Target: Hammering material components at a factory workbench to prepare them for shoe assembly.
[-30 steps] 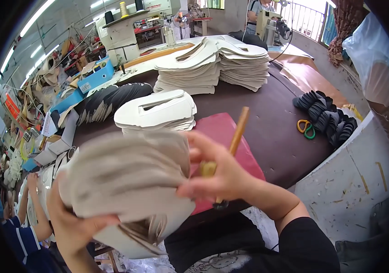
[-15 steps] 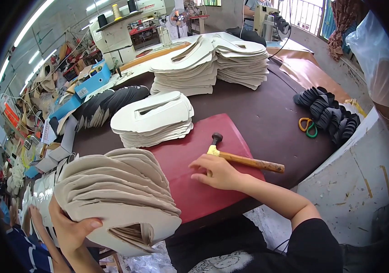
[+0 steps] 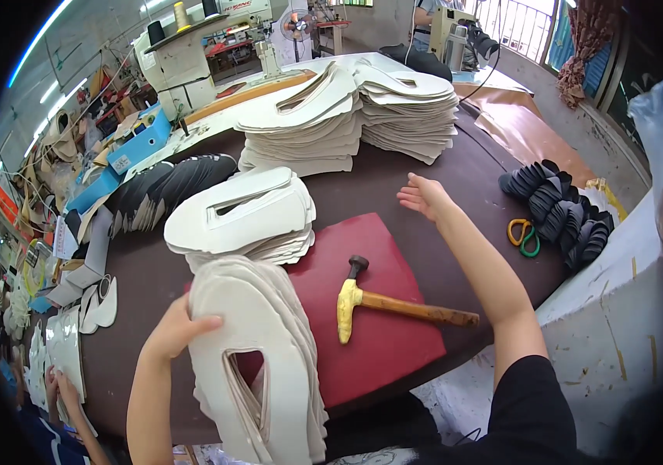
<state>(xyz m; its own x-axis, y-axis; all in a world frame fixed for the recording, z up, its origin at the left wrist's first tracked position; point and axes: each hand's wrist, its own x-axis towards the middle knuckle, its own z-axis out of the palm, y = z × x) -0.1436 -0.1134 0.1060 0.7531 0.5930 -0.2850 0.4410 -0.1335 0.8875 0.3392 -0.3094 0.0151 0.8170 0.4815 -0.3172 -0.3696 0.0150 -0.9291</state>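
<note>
A thick stack of off-white, oval cut pieces with long slots, like shoe uppers (image 3: 242, 314), stands tilted on edge at the table's near side. My left hand (image 3: 180, 325) grips it from the left, thumb across the front piece; its other fingers are hidden behind. My right hand (image 3: 427, 198) hovers over the brown table (image 3: 455, 201) with fingers stretched out and holds nothing. Below it, a hammer (image 3: 413, 308) with a wooden handle and yellow-wrapped head lies on a red mat (image 3: 393, 349). A smaller white stack (image 3: 242, 213) of similar pieces lies behind the held one.
Two taller stacks of white pieces (image 3: 296, 139) stand at the back. Scissors (image 3: 524, 230) with orange and green handles lie by black layered pieces (image 3: 552, 201) at right. More black pieces (image 3: 172, 186) lie at left, near a blue box (image 3: 141, 139). Another person's hands (image 3: 60, 384) work at lower left.
My right hand has moved from beside the hammer to farther out over the table. The held stack has been turned more upright and shifted right by my left hand.
</note>
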